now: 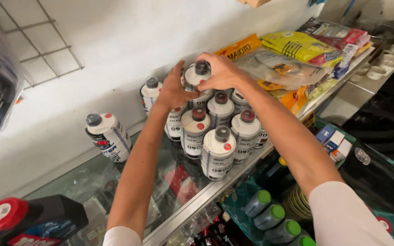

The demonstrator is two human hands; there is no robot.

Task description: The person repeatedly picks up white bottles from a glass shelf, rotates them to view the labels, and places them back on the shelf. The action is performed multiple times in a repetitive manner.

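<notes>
Gripping from above, the right hand (222, 73) is being closed w/ curled fingers round the neck and dark cap of a white bottle (196, 82) standing at the back of the bottle cluster, near the wall edge of the glass counter (169, 180). The left hand (173, 89) is being pressed, fingers spread approx. half open, against the left side of that same bottle & the ones beside it; whether anything is actually being clasped by it can't be told. Other white bottles w/ dark or red caps are being kept upright in rows towards the counter's front edge, e.g. the front bottle (217, 152). One tilted bottle (108, 135) is standing apart to the left, by the wall. Yellow packets (297, 45) are lying piled at the counter's far right end. Green-capped grey bottles (270, 216) are sitting below the front edge.
</notes>
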